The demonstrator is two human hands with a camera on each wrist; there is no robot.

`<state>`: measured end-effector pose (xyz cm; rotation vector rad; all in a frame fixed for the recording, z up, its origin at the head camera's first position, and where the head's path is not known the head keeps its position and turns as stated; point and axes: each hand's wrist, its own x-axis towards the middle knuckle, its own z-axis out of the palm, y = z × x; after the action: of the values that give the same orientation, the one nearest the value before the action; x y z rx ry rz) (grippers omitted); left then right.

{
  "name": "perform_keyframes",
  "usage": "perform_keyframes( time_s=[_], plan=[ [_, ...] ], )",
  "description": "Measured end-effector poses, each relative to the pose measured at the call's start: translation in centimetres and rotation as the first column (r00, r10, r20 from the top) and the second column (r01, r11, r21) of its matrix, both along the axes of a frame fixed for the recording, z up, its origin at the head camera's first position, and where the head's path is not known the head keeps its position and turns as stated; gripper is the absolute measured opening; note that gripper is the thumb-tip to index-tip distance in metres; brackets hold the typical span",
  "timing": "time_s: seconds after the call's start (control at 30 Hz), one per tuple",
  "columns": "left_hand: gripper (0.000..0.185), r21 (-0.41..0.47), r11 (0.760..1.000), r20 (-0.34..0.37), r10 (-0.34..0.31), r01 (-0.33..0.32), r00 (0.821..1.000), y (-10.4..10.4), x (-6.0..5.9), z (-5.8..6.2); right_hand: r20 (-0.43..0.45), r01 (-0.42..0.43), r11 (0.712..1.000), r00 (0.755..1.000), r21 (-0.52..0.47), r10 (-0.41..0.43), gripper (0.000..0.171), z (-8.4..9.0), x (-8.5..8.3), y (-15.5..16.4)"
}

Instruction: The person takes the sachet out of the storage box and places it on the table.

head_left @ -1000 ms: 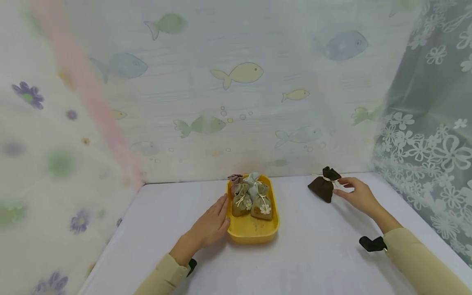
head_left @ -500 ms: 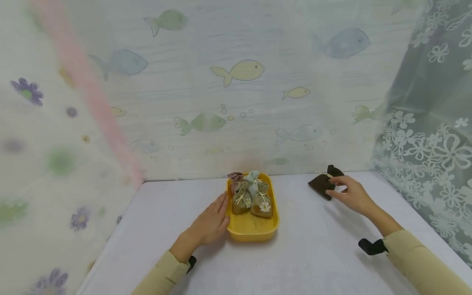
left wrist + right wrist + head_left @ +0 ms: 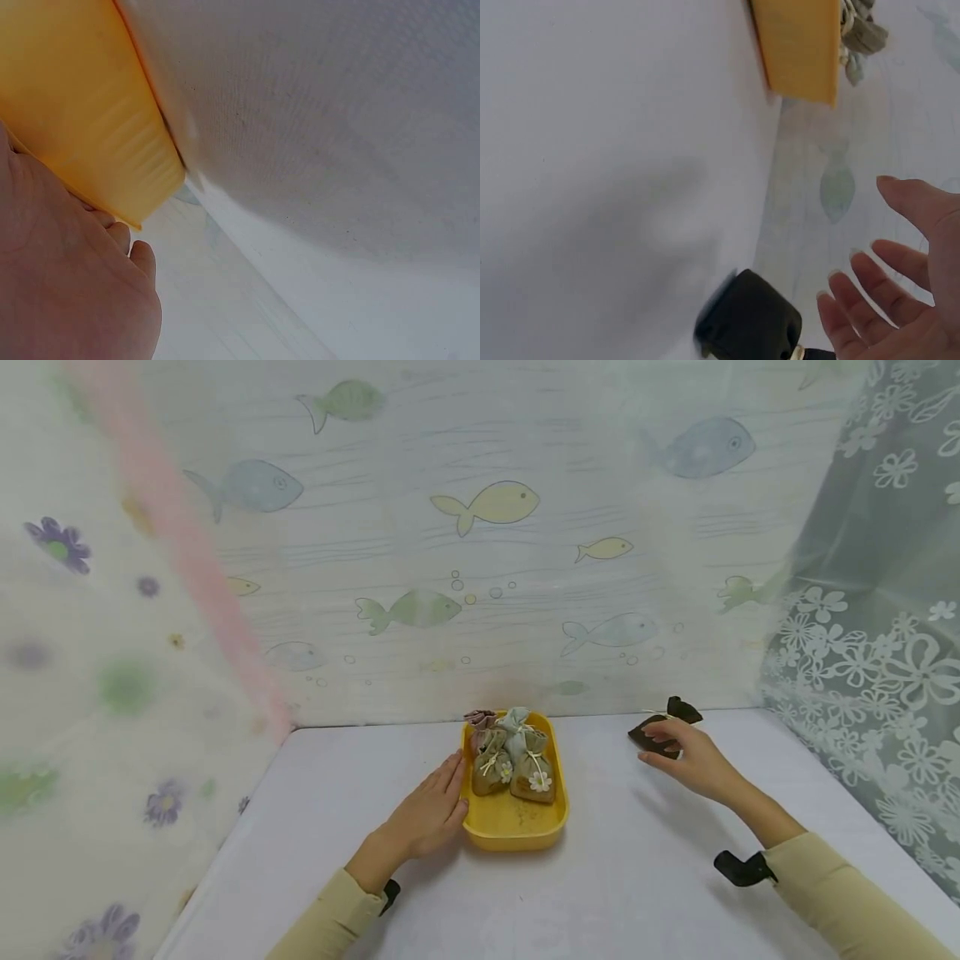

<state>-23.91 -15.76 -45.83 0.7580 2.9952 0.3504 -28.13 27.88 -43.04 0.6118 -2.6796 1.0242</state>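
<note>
Head view: the left hand lies flat on the white table, its straight fingers touching the left wall of the yellow plastic tray, which holds several small tan cloth pouches with flower tags. Well to the right, the right hand rests over the dark brown drawstring cloth pouch, which lies on the table near the fish-printed back curtain; its fingers are laid across the pouch, but whether they grip it cannot be told here. Left wrist view: the left hand presses its straight fingers against the tray's yellow wall, holding nothing. Right wrist view: the right hand shows spread, relaxed fingers, with the dark pouch just beside them on the table and the yellow tray farther off.
</note>
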Motion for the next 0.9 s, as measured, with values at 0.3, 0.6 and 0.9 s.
perform_keyframes(
  time_s=[0.3,0.6,0.9],
  plan=[
    [0.065,0.011,1.0,0.011,-0.001,0.001,1.0,0.0,0.1,0.0,0.004,-0.051,0.999,0.999,-0.017,0.051,0.044,0.4,0.3,-2.2],
    [0.065,0.001,1.0,0.011,0.006,-0.006,1.0,0.1,-0.1,0.1,0.057,-0.052,0.998,0.997,-0.019,0.053,0.046,0.7,0.2,-4.1],
    [0.065,-0.005,1.0,0.011,0.002,-0.002,1.0,0.0,-0.1,0.0,0.044,-0.084,0.996,0.995,-0.023,0.085,0.044,0.8,0.3,-5.8]
  ],
)
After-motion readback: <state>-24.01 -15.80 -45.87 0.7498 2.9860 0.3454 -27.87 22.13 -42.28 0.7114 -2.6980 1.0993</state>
